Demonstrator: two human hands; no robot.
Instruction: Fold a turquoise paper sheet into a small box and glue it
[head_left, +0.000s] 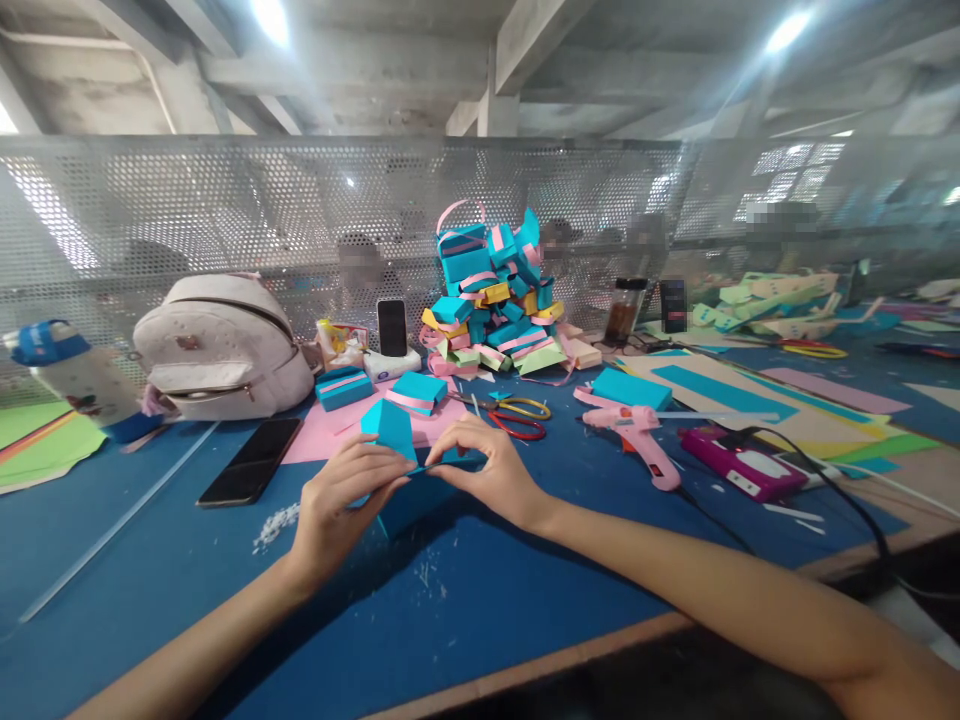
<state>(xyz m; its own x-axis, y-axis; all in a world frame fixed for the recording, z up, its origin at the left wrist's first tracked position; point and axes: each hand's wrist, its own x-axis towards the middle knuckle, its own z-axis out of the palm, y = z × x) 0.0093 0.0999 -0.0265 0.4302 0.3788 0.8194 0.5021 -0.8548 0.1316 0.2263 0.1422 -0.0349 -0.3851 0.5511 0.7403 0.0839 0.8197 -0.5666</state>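
At the near middle of the table (480,620), the left hand (349,490) and right hand (491,465), thumbs and bent fingers closed together, pinch the blue paper (390,428), the pink sheet (311,438) beyond, a flat phone (251,462) left, the glue gun (636,430) right.

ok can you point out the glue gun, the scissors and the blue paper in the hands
Glue gun (634,430): head view, on its pink body
Scissors (501,408): head view, near where the handles meet
Blue paper (391,430): head view, on its raised upper flap
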